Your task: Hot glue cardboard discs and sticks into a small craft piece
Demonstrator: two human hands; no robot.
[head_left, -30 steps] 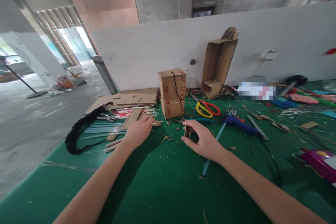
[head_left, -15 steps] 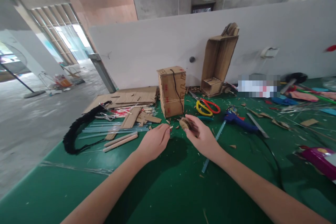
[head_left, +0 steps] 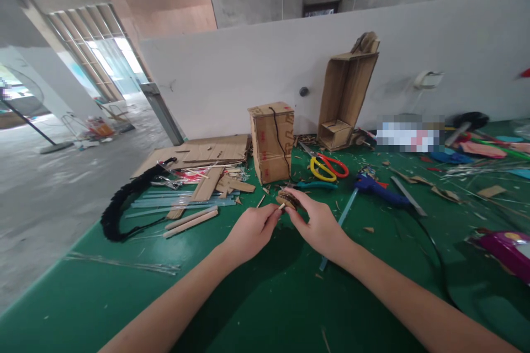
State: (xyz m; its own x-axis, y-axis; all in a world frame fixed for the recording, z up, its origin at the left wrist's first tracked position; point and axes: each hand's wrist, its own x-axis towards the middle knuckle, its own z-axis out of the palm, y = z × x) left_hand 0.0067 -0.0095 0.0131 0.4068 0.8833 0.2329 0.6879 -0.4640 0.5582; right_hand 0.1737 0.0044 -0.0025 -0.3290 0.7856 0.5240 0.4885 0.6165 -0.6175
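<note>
Between the fingers of my right hand (head_left: pixel 317 223) is a small round cardboard wheel (head_left: pixel 286 198). My left hand (head_left: pixel 253 230) pinches a short thin wooden stick (head_left: pixel 282 206), whose tip meets the near side of the wheel; whether it has entered the wheel is hidden. Both hands are close together above the green table (head_left: pixel 232 298). Just behind them stands an upright cardboard box (head_left: pixel 271 146) with a black cord down its front. Teal-handled pliers (head_left: pixel 317 185) lie behind my right hand.
Red and yellow scissors (head_left: pixel 327 167), a blue glue gun (head_left: pixel 381 192) and a tall open cardboard frame (head_left: pixel 345 96) are behind and right. Glue sticks (head_left: pixel 161 199), wooden dowels (head_left: pixel 190 222) and a black fuzzy strip (head_left: pixel 116 207) lie left. A magenta object (head_left: pixel 503 251) sits far right.
My left hand has moved right with the stick, bringing it to the wheel. The wheel has shifted slightly left in my right hand, and the two hands are now nearly touching.
</note>
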